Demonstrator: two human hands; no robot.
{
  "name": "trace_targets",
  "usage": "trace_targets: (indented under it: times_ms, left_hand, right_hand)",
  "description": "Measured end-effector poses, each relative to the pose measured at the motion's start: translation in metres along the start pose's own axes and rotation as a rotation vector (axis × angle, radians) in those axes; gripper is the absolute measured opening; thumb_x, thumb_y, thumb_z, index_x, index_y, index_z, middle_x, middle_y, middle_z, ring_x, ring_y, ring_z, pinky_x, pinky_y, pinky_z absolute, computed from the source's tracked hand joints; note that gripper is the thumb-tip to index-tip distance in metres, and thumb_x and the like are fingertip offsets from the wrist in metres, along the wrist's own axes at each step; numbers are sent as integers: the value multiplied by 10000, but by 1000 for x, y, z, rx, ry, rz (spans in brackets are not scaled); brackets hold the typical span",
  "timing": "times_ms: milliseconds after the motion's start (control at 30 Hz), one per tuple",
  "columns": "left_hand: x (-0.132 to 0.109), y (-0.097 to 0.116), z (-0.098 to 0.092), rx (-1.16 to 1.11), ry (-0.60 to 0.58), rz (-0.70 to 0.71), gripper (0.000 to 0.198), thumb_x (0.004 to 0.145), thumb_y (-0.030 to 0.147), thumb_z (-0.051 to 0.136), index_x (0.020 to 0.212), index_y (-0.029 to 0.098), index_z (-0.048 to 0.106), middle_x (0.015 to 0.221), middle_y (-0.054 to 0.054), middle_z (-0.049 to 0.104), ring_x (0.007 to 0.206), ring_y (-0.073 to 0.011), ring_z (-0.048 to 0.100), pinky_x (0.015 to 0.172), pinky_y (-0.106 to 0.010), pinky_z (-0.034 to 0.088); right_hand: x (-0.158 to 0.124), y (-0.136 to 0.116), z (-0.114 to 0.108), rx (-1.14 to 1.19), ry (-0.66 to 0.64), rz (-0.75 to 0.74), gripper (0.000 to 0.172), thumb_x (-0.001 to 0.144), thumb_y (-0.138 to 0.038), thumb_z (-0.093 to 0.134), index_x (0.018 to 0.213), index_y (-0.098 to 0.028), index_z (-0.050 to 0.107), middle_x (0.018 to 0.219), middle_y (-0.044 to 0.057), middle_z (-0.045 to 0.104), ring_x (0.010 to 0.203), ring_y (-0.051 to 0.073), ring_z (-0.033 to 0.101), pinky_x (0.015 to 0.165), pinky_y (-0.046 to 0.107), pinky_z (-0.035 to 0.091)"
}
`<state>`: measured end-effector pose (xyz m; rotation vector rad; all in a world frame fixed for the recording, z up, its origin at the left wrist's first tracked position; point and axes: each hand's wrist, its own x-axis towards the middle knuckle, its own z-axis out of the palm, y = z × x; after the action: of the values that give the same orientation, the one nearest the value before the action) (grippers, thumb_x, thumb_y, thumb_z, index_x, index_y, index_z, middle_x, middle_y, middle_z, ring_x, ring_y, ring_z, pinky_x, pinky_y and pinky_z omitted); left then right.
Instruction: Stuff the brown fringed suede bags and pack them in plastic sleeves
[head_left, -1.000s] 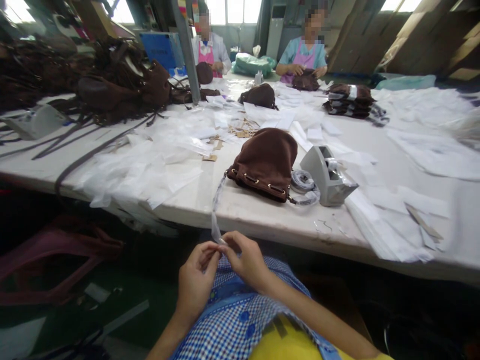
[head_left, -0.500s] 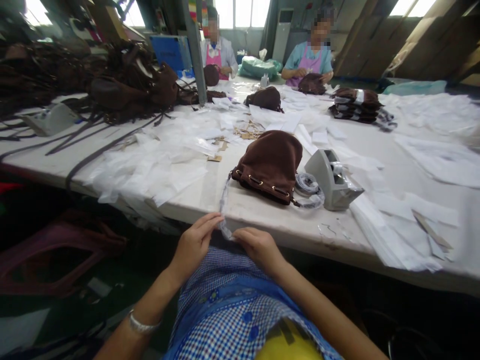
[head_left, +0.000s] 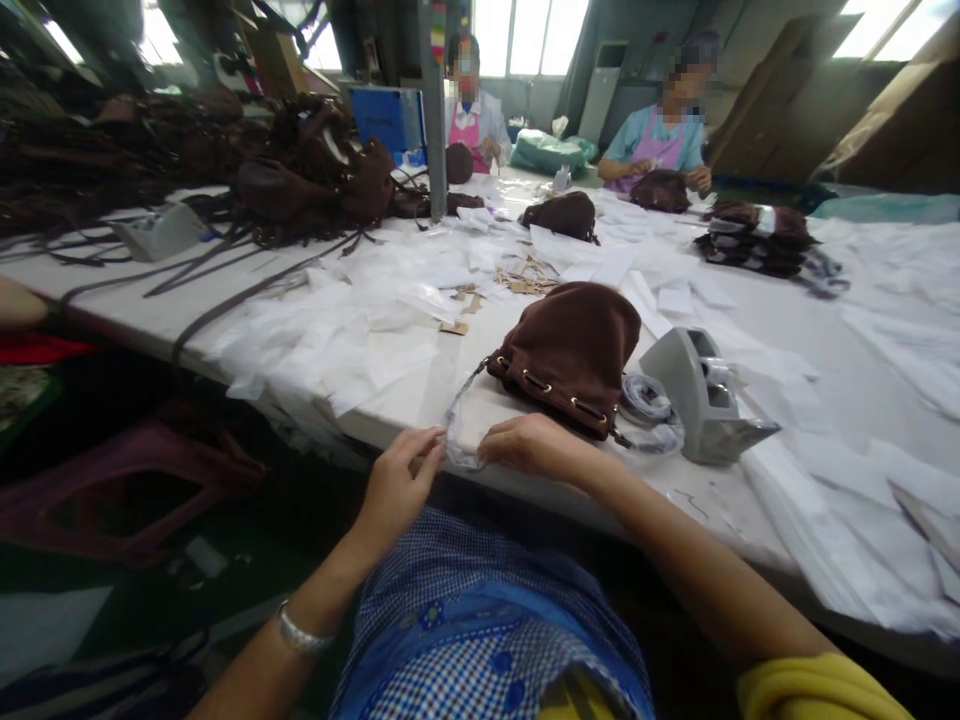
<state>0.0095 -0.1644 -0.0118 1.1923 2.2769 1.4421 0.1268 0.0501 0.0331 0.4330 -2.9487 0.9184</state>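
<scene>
Strap (head_left: 465,460), wrapped in clear plastic, bends in a short curve between my hands at the near edge of the white table (head_left: 469,355), beyond my checked apron (head_left: 442,625). I have a silver band (head_left: 300,632) on my left wrist and a yellow sleeve (head_left: 814,690) on my right arm. My left hand (head_left: 403,480) pinches the strap between thumb and fingertips; my right hand (head_left: 531,445), fingers bent, grips it further along, though I cannot see that thumb clearly. Low on my left is a reddish stool (head_left: 135,490). Past my left hand the strap runs up to the left corner of the brown bag (head_left: 574,345), which lies on the table with its eyelets towards me. At its right corner sits a wrapped coil (head_left: 646,398), and just right of that a grey dispenser (head_left: 686,395). White sheets (head_left: 322,340) spread to both sides, with brown scraps (head_left: 523,286) behind the bag. Further off lie a second bag (head_left: 562,215), a stack (head_left: 757,240) to the right and a dark pile (head_left: 315,185) to the left, near a post (head_left: 435,130). Across the table are a person in a pink apron (head_left: 465,130) and, further right, another person (head_left: 664,140) handling a dark bag (head_left: 660,190).
</scene>
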Motion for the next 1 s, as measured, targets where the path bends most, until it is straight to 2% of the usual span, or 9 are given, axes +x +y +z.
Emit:
trace_targets:
  times_ms: [100, 167, 333, 467, 567, 700, 867, 933, 1000]
  left_hand:
    - [7, -3, 5, -79, 42, -205, 322, 891, 443, 592, 1104, 203, 614, 967, -59, 671, 775, -187, 700, 657, -285, 585]
    - [12, -4, 9, -71, 45, -269, 361, 835, 459, 651, 1072, 197, 576, 905, -36, 653, 675, -170, 689, 586, -267, 566]
    - [20, -3, 16, -57, 72, -293, 332, 783, 349, 670, 1056, 204, 548, 852, -1, 617, 590, -135, 658, 546, -236, 531]
    - [33, 0, 18, -71, 103, -261, 269, 787, 296, 636, 1027, 208, 551, 872, 0, 624, 596, -118, 652, 559, -222, 522]
    - [46, 1, 19, -60, 75, -224, 265, 782, 270, 629, 1028, 212, 550, 825, 21, 599, 584, -106, 628, 554, -214, 513]
    - [56, -4, 21, -46, 25, -227, 251, 759, 236, 630, 997, 208, 555, 745, 47, 560, 541, -97, 587, 534, -211, 499]
    - [51, -7, 25, -26, 67, -244, 244, 764, 230, 627, 994, 196, 555, 792, 21, 606, 572, -110, 621, 563, -223, 502]
    - [50, -6, 25, -14, 76, -241, 225, 775, 235, 621, 987, 197, 558, 809, 11, 625, 588, -116, 634, 578, -228, 501]
    - [49, -5, 24, -3, 79, -243, 220, 778, 241, 622, 985, 199, 562, 805, 8, 632, 608, -126, 645, 593, -235, 502]
  right_hand:
    - [15, 9, -8, 6, -62, -102, 249, 955, -177, 517, 984, -221, 761, 1035, 33, 731, 874, 156, 655, 758, 232, 444]
    - [24, 13, -11, -30, -83, -154, 221, 946, -201, 551, 935, -236, 769, 1058, 26, 710, 909, 159, 627, 770, 235, 432]
    - [39, 19, -15, -169, -86, -130, 126, 875, -216, 656, 860, -253, 776, 1005, 17, 648, 794, 146, 549, 675, 243, 374]
    - [44, 31, -25, -210, -38, -101, 195, 885, -178, 605, 865, -275, 773, 955, 5, 638, 787, 151, 534, 652, 252, 350]
    - [45, 40, -27, -178, 4, -3, 196, 889, -186, 594, 877, -269, 771, 909, -1, 644, 771, 150, 541, 660, 247, 367]
    - [39, 37, -7, -171, 110, 168, 189, 910, -212, 582, 946, -232, 766, 859, 19, 633, 742, 151, 548, 665, 243, 398]
    - [24, 11, 26, -103, 265, 337, 347, 897, -59, 497, 1149, -172, 707, 894, 68, 636, 760, 162, 586, 696, 248, 449]
    - [21, 0, 32, -39, 316, 372, 344, 917, -84, 494, 1202, -156, 672, 951, 90, 653, 838, 181, 614, 762, 262, 478]
    - [21, -8, 36, -7, 370, 422, 314, 939, -186, 539, 1232, -152, 646, 996, 105, 661, 894, 201, 628, 816, 290, 492]
